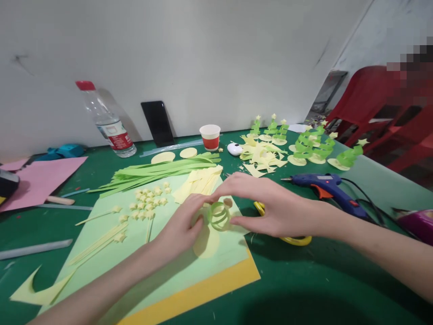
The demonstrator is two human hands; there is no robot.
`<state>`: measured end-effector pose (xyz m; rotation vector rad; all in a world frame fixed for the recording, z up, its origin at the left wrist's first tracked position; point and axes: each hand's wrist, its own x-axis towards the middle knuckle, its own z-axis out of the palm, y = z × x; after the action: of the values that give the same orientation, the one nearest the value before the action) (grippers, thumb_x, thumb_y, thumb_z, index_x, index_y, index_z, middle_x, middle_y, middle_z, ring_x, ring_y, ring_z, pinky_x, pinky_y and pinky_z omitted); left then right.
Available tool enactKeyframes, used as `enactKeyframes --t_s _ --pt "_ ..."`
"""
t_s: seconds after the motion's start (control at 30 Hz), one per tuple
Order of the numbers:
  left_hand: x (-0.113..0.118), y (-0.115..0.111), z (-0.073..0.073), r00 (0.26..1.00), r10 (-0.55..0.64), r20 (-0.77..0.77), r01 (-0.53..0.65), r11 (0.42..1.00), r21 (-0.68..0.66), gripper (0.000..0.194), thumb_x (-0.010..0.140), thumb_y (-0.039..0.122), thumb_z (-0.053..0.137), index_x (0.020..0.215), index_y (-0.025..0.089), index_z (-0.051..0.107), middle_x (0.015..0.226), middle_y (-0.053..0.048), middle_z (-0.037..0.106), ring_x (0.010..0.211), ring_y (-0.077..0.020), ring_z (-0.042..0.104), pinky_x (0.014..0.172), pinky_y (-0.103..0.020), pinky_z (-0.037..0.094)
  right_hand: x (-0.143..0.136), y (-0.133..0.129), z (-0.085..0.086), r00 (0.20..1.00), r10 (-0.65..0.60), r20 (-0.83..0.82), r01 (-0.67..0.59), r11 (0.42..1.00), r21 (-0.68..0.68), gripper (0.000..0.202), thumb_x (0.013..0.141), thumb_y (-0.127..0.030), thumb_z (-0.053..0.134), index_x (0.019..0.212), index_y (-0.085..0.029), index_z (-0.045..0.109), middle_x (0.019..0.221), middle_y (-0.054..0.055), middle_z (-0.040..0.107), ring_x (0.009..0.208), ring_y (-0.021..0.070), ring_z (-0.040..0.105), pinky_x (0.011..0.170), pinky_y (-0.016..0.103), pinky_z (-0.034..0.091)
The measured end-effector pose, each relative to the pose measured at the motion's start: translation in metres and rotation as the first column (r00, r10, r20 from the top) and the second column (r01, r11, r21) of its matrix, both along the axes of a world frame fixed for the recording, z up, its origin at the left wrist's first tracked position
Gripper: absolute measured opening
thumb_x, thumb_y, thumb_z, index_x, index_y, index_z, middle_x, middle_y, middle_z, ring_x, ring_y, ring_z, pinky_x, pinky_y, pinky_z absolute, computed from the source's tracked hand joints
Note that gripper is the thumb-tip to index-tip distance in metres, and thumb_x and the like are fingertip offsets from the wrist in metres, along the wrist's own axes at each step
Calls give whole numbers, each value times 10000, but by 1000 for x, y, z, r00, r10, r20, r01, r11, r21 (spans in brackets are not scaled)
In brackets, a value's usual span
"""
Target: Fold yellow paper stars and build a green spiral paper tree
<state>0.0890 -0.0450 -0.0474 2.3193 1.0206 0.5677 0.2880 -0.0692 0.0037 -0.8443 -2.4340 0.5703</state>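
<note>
Between my two hands is a coiled green paper strip, above a pale yellow paper disc on the light green sheet. My left hand has its fingers pressed together at the coil's left side. Curved over the coil from the right, my right hand has its thumb at the coil's right edge. Small folded yellow stars and yellow strips lie left of and behind my hands. Yellow-handled scissors are partly hidden under my right hand.
Green strips, a bottle, a phone and a paper cup stand or lie behind. Right are a blue glue gun, yellow scraps and several green spiral trees. Red chairs stand beyond.
</note>
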Motion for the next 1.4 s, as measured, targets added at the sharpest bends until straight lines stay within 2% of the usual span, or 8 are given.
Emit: enactKeyframes --t_s 0.17,0.43,0.63,0.77,0.9,1.0,1.2,1.4 --pt "-2 2 -3 1000 17 -19 -17 1000 -3 337 749 120 316 1025 173 502 1062 -80 572 1001 -219 535 848 -399 462 16 8 -12 984 -128 -122 101 973 -205 319 802 -170 499 1121 -189 482 1199 59 495 1047 167 475 808 277 427" --pt "-2 2 -3 1000 9 -18 -9 1000 23 306 767 116 324 1000 170 515 1032 -81 585 965 -211 548 792 -374 484 10 30 -33 992 -95 -77 46 873 -485 249 778 -322 572 995 -202 585 1010 35 540 853 156 498 721 286 423" --pt "-7 1 -3 1000 6 22 -9 993 114 311 777 75 310 1001 183 497 1014 -64 576 954 -194 530 762 -345 474 2 37 -39 983 -77 -165 -14 873 -487 121 754 -269 602 815 -170 632 845 8 553 740 126 491 665 273 415" --pt "-15 -4 -2 997 17 75 -34 973 230 262 823 66 275 932 184 483 968 -58 563 935 -190 492 784 -349 430 3 33 -45 951 -190 -245 83 917 -390 88 771 -225 600 788 -140 617 812 9 570 787 136 511 736 313 415" --pt "-21 -9 -8 997 -78 22 69 959 275 310 815 26 286 876 203 533 879 -9 614 871 -171 490 776 -324 396 2 30 -52 922 -287 -260 190 920 -342 149 814 -271 579 756 -135 591 786 5 572 747 127 524 703 304 433" --pt "-19 -8 -13 989 -137 -55 147 950 275 352 797 28 314 983 202 559 977 -2 645 910 -187 479 816 -351 373 1 29 -56 910 -325 -258 225 909 -351 178 836 -293 560 762 -132 578 792 6 577 727 119 539 684 295 452" --pt "-13 -1 -11 967 -185 -178 224 945 237 398 797 64 326 1117 146 547 1128 -37 622 953 -214 481 817 -375 395 -1 28 -53 868 -399 -297 243 861 -447 180 828 -293 569 756 -129 579 785 5 581 725 119 544 688 299 453" --pt "-13 1 -7 970 -168 -176 217 927 307 356 830 109 357 1124 171 546 1121 -44 626 970 -214 484 803 -355 394 -6 20 -42 793 -509 -334 201 737 -645 238 703 -401 641 692 -165 613 728 8 576 722 140 535 695 306 427"
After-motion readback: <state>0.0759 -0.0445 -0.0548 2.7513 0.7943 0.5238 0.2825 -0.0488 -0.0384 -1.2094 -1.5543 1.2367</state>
